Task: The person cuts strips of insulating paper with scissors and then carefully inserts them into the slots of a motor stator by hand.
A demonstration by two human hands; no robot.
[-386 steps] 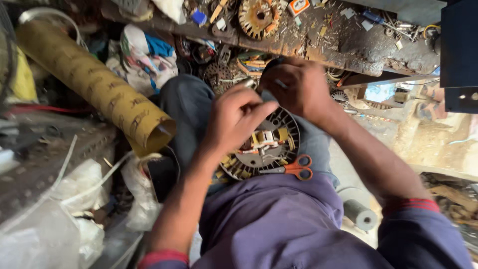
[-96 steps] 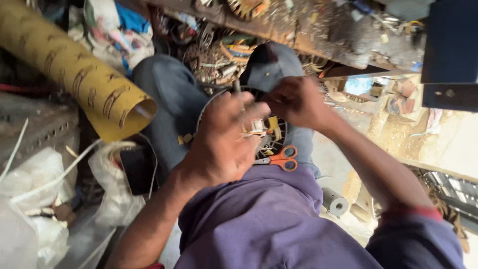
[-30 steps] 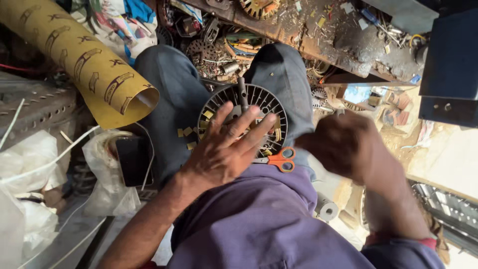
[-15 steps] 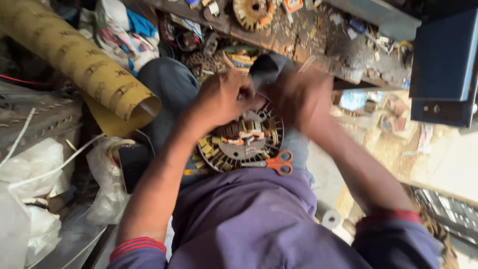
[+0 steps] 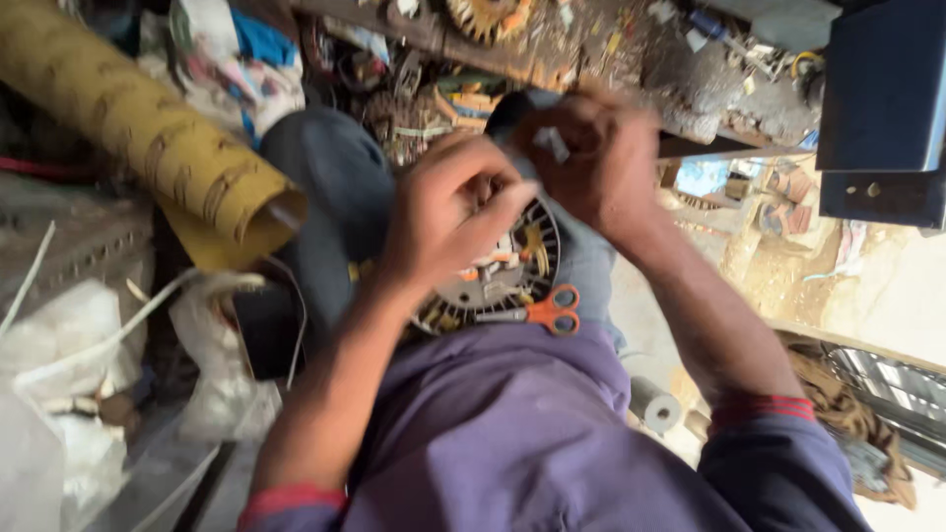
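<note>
Stator [image 5: 498,276] lies under left hand [image 5: 448,222] fingers [image 5: 493,202], right hand [image 5: 591,163] beside.

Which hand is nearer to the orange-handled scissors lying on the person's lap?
Left, narrowly. The left hand rests on the round wound motor stator, just above the orange-handled scissors. The right hand is higher up, beyond the stator's far edge.

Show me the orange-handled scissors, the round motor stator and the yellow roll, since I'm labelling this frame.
orange-handled scissors [image 5: 554,313], head view, on the orange finger loops.
round motor stator [image 5: 507,271], head view, on its lower windings.
yellow roll [image 5: 148,138], head view, on its side wall.
</note>
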